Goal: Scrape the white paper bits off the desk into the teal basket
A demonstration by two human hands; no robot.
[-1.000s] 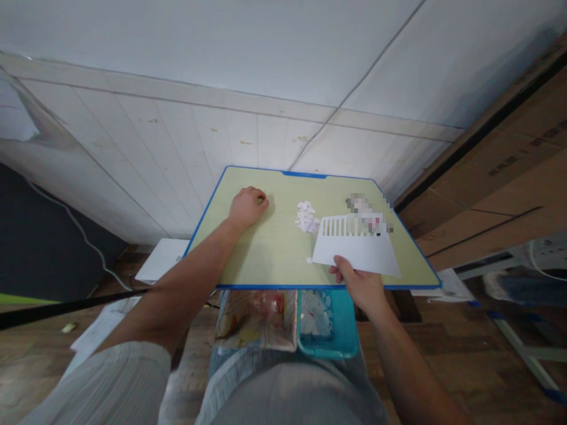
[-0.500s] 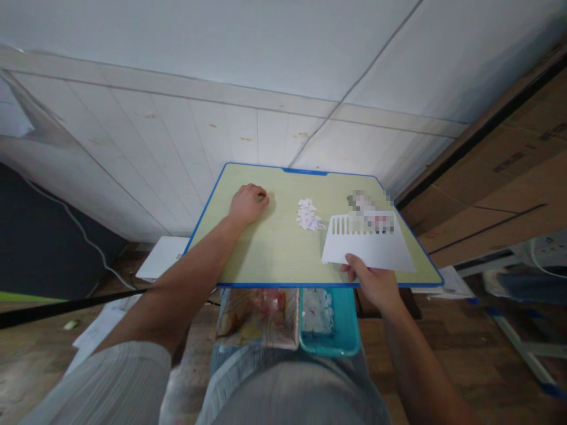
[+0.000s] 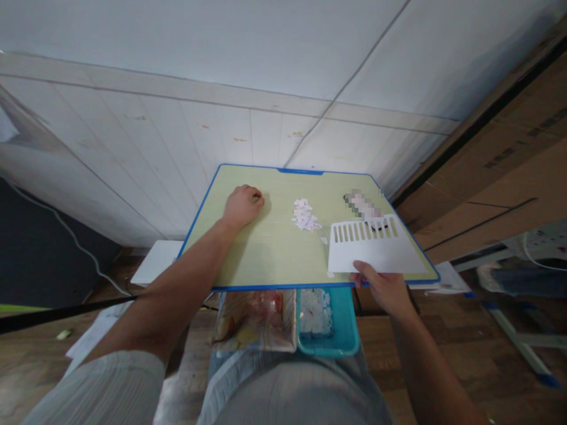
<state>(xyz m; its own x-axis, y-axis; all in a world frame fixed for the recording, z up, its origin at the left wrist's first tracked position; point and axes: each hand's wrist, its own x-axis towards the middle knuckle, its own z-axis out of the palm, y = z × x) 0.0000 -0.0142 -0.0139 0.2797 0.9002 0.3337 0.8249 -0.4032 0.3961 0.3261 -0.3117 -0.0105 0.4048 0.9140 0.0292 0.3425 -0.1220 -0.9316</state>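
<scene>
My right hand (image 3: 383, 289) grips the lower edge of a white sheet with a row of slots (image 3: 376, 254), thumb on top, at the table's front right. Toward the left of the pale yellow table (image 3: 266, 260), my left hand (image 3: 243, 206) rests with its fingers curled; what they hold, if anything, is hidden. Between the hands lies a small heap of white paper-like pieces (image 3: 305, 215). A loose white piece (image 3: 324, 240) sits just left of the sheet. Beyond the sheet is a pixelated dark-edged object (image 3: 363, 205), its kind unclear.
Below the table's front edge are a turquoise basket (image 3: 352, 348) of white pieces and a transparent-looking bag (image 3: 239, 333) with reddish contents. A panelled wall (image 3: 177, 130) stands behind the table, cardboard boxes (image 3: 500, 177) at the right.
My right hand and the slotted sheet have moved slightly toward me and right, uncovering more of the pixelated object. A loose white piece now shows beside the sheet. My left hand stays put.
</scene>
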